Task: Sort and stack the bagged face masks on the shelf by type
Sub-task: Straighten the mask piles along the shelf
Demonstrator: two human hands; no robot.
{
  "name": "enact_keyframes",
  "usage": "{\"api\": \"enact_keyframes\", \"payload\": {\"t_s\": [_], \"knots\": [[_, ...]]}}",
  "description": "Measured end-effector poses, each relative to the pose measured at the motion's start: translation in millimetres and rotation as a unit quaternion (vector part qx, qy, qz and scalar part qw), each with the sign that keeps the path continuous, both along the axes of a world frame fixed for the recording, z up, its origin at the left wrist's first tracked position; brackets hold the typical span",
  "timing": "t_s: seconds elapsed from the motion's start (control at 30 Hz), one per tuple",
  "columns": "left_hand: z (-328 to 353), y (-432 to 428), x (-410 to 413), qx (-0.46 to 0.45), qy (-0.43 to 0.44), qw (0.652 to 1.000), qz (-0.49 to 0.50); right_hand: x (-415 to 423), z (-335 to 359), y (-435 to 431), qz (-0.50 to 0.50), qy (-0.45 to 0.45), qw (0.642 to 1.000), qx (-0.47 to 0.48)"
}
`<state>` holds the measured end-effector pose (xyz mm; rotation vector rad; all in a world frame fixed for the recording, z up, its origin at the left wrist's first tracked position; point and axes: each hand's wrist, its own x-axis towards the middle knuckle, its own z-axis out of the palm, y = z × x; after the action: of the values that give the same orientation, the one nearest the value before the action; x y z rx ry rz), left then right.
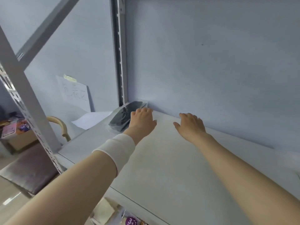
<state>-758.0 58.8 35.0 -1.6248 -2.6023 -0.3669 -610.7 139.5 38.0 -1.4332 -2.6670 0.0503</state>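
White shelf against pale wall — bagged black masks stacked in back-left corner by the upright, left hand relaxed-fingered against their right edge, likely squaring them — right hand spread nearby, holding nothing.

Shelf board smooth matt; upright painted metal; mask bags glossy plastic.

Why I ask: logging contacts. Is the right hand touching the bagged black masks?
Apart. The head view shows bare shelf and the left hand lying between the right hand and the bagged black masks.
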Motion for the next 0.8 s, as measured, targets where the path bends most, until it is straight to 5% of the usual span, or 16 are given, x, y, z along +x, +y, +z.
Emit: {"api": "enact_keyframes", "payload": {"t_s": [0.23,0.5,0.8], "knots": [[2,-16,-102,0.021,-0.101,0.992,0.078,-87,-21,-23,0.030,0.056,0.992,-0.113],[-37,14,-177,0.011,-0.316,0.947,0.052,-191,-44,-30,-0.077,0.179,0.951,-0.239],[-55,39,-190,-0.020,-0.491,0.869,0.052,-196,-64,-41,-0.160,0.421,0.848,-0.280]]}}
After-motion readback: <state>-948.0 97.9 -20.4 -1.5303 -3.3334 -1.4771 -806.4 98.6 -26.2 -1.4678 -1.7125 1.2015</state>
